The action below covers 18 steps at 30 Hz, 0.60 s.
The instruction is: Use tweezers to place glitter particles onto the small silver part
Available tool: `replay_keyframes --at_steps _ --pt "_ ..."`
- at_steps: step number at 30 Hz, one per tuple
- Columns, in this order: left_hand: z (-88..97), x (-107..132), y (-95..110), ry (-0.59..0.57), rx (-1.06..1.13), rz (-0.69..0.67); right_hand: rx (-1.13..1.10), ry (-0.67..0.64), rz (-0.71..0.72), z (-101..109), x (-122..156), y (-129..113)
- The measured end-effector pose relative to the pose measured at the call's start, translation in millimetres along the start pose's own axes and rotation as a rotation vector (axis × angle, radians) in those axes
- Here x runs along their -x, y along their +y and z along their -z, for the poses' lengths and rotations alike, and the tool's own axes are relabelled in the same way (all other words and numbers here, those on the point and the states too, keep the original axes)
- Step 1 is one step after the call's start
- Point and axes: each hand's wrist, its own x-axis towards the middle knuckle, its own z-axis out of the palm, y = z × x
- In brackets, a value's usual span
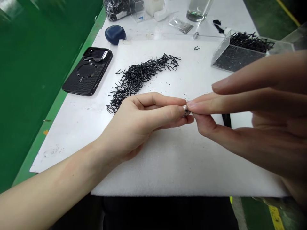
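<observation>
Between the thumb and fingers of my left hand [148,116] is a small shiny silvery piece [185,110], mostly covered by the fingertips. My right hand [230,108] meets it there, thumb and index fingertip pinched together against the piece. Whatever those right fingertips hold is hidden or too small to name. Behind my left hand a long pile of small black forked pieces [137,76] spreads over the white foam sheet [168,166]. One loose forked piece [197,48] lies apart from the pile. A dark strip [226,120] shows partly beneath my right hand.
A black-cased phone [87,72] lies at the left, near a dark blue rounded object [115,34]. At the right stands a clear box [224,59] with many black pieces. Along the back are a clear cup [198,12], a small plastic bag [181,25] and a black wrapped bundle [116,9].
</observation>
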Motion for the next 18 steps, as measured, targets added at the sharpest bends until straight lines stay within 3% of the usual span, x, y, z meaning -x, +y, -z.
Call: replay_keyframes --at_steps 5,8,10,14,18 --pt "0.8 1 0 0.004 -0.037 -0.014 -0.003 0.01 0.104 4 -6 8" --pt "1.9 2 -1 0.009 -0.067 -0.022 -0.095 -0.181 0.13 10 -9 12" --pt "2.6 2 -1 0.008 -0.085 -0.02 -0.124 -0.244 0.096 13 -7 13" --pt "4.0 1 -2 -0.011 -0.105 -0.019 -0.043 -0.243 0.009 18 3 13" --pt "5.2 1 -1 -0.022 -0.126 -0.011 0.031 -0.267 0.036 25 -2 14"
